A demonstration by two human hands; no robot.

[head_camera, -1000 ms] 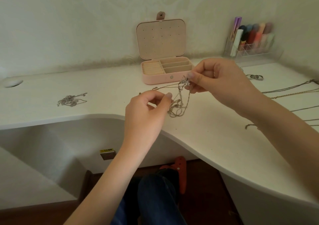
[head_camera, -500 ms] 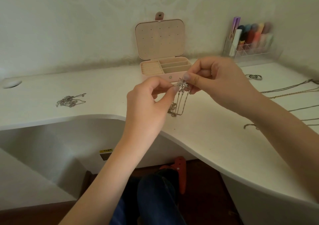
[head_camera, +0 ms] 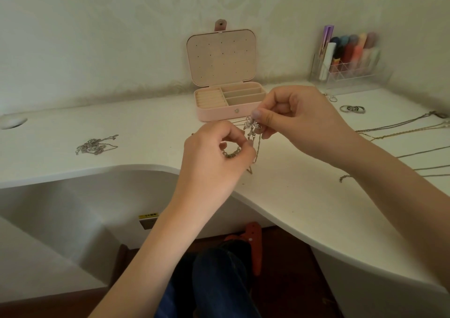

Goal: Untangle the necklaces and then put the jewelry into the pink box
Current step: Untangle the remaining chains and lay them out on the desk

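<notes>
You are mid-untangling: your right hand [head_camera: 299,120] pinches the silver pendant [head_camera: 252,125] of the tangled necklace [head_camera: 255,144], while your left hand [head_camera: 216,157] holds a bunched length of chain, both just above the surface [head_camera: 292,196]. Next, ease the strands apart gently. The pink box [head_camera: 229,105] sits open behind. The knot itself is too fine to make out.

A clear organizer [head_camera: 350,70] with coloured tubes stands on the white surface [head_camera: 304,196], against the wall [head_camera: 97,37].
</notes>
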